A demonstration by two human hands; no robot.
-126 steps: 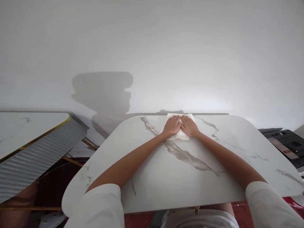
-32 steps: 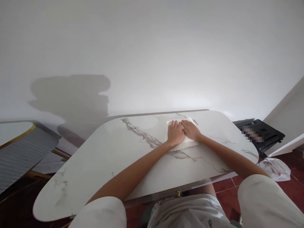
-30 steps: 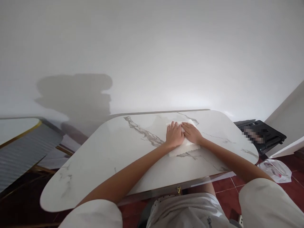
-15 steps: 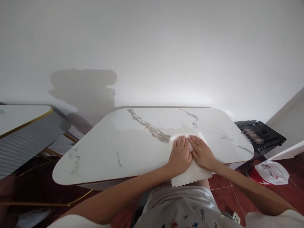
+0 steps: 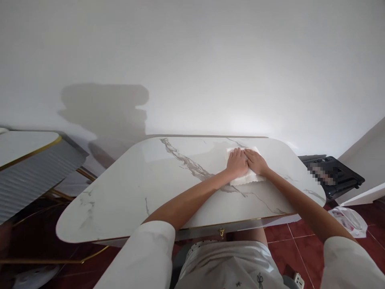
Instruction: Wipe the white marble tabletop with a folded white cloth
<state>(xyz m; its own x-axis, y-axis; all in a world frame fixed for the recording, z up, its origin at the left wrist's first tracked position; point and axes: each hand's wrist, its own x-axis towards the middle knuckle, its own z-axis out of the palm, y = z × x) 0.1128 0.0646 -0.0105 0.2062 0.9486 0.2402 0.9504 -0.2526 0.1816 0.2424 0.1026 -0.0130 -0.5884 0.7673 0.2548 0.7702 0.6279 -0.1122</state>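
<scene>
A white cloth with a scalloped edge lies flat on the white, marble-patterned table, toward its back right. My left hand presses on the cloth's left part with its fingers stretched out. Beside it, my right hand rests flat on the cloth too, its fingertips angled toward the left hand. The two hands touch or nearly touch. Neither grips the cloth.
Behind the table stands a white wall. A second table with a gold edge is at the left. On the right are a black case and a plastic bag on the red tiled floor.
Both hands and the cloth have moved away from my body, from the table's front edge toward the back. A gold knob on the table's front now shows.
</scene>
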